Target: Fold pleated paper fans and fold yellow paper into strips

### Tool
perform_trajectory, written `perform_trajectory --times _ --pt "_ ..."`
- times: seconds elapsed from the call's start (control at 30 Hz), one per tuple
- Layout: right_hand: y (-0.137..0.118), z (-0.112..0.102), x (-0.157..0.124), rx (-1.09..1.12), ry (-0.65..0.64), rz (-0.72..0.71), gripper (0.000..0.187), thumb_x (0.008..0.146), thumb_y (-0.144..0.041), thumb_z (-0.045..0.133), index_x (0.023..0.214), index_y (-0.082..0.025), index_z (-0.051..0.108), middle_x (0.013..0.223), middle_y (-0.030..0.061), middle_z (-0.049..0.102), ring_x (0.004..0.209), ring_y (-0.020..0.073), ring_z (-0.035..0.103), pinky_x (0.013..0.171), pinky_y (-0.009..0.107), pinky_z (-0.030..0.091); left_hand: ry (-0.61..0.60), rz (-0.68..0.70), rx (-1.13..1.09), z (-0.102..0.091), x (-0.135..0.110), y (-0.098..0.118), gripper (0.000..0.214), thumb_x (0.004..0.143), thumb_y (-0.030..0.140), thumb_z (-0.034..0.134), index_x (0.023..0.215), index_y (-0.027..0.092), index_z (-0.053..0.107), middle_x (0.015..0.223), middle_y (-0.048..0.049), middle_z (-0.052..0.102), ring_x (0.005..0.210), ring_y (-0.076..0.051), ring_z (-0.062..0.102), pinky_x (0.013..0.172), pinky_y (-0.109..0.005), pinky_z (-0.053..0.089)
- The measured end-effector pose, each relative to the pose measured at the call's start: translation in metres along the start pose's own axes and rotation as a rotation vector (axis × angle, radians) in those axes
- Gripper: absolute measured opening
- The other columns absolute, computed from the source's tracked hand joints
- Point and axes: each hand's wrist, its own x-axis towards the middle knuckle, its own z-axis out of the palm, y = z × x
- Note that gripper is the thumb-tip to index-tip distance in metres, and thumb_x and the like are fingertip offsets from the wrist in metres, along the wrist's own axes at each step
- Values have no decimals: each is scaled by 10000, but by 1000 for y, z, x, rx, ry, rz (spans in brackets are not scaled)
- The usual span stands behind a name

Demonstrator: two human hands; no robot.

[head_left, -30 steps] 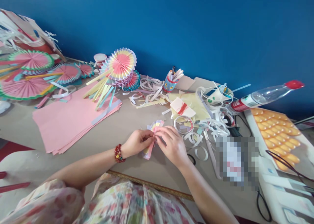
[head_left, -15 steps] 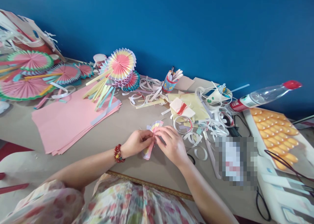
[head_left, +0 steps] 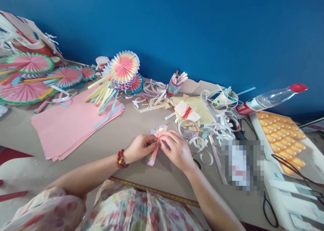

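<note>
A blue wall [head_left: 177,28] fills the view far beyond our fingers [head_left: 167,137]. The brown table [head_left: 121,136] runs under them and out to both sides. Well to the left of our fingers lies a stack of pink sheets [head_left: 65,126]. Farther left and beyond it, flat round fans [head_left: 30,63] in pink and green overlap, and one striped fan [head_left: 124,66] stands ahead of our fingers, near the wall. Well to the right sits a tray of orange bumps [head_left: 283,136], and a clear bottle [head_left: 270,97] with a red cap lies on its side just beyond it.

Our left hand [head_left: 140,147] and our right hand [head_left: 178,150] meet near the table's front edge, fingertips all but touching. On each hand the thumb and forefinger are pressed together, pinching the middle of a small pleated paper piece [head_left: 152,156]. Its fanned top, in pink, yellow and lilac, spreads just beyond our fingertips. Its folded tail sticks out on the near side of them, toward the table edge. We cannot tell whether the tail touches the table.

A cup of pens [head_left: 174,86] stands beyond our fingers, slightly right. A tape ring [head_left: 188,128] lies just beside the right fingers, among white paper curls [head_left: 220,130]. A red bead bracelet [head_left: 120,158] circles the left wrist, behind the fingers.
</note>
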Motion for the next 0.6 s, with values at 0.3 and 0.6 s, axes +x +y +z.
perform_trajectory --times 0.3,0.6 --pt "-2 -3 1 4 -46 27 173 950 -137 479 990 -213 630 1050 71 669 1013 216 595 924 392 516 -18 -4 -4 -2 -2 2 326 926 388 500 846 137 691 731 -44 688 635 -149 586 612 -228 450" --pt "-3 0 1 -115 -77 14 168 981 -213 487 933 -214 648 1061 42 678 1033 195 571 961 333 484 -45 -37 105 -6 -2 -6 330 928 440 511 830 166 667 695 2 660 646 -152 588 607 -208 432"
